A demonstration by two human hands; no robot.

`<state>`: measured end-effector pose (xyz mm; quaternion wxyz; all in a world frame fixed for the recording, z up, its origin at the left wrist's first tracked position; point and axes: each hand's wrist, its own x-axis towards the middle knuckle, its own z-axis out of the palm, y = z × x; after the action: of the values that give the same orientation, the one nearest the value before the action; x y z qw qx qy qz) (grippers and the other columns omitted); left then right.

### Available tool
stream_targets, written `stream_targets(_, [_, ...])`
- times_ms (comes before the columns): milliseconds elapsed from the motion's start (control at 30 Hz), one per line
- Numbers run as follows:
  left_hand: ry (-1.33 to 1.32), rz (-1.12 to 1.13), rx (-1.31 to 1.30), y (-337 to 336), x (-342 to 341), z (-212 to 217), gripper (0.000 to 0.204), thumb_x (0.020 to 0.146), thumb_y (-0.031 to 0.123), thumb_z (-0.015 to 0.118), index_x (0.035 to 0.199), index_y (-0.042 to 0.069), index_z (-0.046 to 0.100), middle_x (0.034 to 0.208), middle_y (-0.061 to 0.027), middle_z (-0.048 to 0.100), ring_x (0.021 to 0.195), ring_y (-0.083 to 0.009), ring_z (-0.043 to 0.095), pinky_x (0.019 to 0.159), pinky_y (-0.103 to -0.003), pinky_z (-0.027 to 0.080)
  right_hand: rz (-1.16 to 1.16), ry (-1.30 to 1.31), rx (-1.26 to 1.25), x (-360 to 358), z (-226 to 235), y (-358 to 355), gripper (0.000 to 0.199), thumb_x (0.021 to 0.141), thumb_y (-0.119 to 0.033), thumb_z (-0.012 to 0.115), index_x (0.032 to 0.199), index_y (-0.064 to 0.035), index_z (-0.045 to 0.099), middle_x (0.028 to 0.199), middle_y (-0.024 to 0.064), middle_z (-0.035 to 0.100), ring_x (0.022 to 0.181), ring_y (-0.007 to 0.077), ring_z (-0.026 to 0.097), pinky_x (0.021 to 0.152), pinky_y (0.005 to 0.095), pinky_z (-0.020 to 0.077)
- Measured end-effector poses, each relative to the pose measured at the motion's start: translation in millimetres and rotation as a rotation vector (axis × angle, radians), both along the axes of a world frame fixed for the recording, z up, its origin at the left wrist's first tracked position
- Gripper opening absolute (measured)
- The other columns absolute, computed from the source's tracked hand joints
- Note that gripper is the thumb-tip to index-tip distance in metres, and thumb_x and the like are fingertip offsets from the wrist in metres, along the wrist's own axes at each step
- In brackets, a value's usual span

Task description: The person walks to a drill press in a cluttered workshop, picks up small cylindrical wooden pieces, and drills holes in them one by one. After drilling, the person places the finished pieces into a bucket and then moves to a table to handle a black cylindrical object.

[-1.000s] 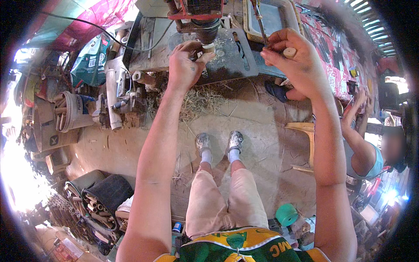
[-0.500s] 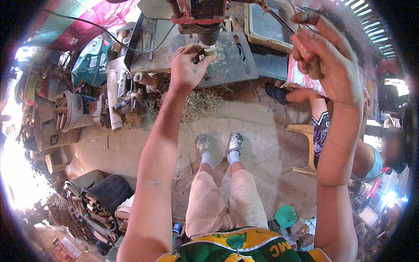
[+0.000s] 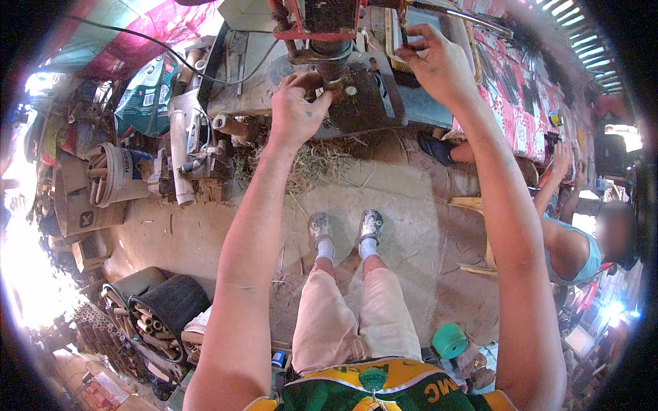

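Observation:
A drill press with a red body (image 3: 329, 24) stands at the top middle, and its dark round spindle head (image 3: 330, 60) hangs over a flat metal work plate (image 3: 373, 92). My left hand (image 3: 298, 113) reaches up to that plate. Its thumb and fingers close on a small pale round piece, like cut bamboo (image 3: 334, 85), right beneath the spindle. The spindle partly hides the piece. To the right of the press, my right hand (image 3: 439, 65) has its fingers closed around the lower end of a dark press lever (image 3: 403, 31).
A tan-rimmed tray (image 3: 473, 51) lies behind my right hand, beside a red-and-white cloth (image 3: 510, 113). At right sits another person (image 3: 572, 250). A bucket of bamboo pieces (image 3: 106, 181) and a black tub of tubes (image 3: 171, 301) stand left. A cable (image 3: 205, 77) crosses the upper left.
My right hand has moved left and inward from the upper right to the press lever. The spindle has come down over the piece, while my left hand stays nearly in place.

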<state>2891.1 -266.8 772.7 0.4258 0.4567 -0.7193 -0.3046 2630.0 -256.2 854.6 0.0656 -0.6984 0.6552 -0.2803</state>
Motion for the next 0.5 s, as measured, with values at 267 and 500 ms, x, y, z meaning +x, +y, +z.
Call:
stream_targets(267, [-0.052,-0.017,-0.028,-3.4,-0.1,-9.0,0.029,0.073,0.022,0.083,0.097,0.009,0.075,0.103,-0.009,0.071,0.101,-0.028,0.064,0.094,-0.038,0.046,0.301,-0.878,0.493,-12.5,127.9,63.2,0.046,0.095,-0.032,0.062,0.129,-0.0021,0.053,0.085,0.0075,0.067,0.069,0.0164,0.061,0.064,0.0284,0.0492])
stream_targets(500, [-0.07,0.107,-0.116,3.6,9.0,4.2,0.025,0.077,0.014,0.078,0.101,0.006,0.074,0.105,-0.0135,0.069,0.099,-0.0313,0.064,0.09,-0.041,0.05,0.119,-1.21,-0.074,-2.4,139.3,23.8,0.047,0.099,-0.041,0.055,0.116,0.0026,0.062,0.089,0.0175,0.07,0.065,0.0206,0.065,0.059,0.0271,0.0535])
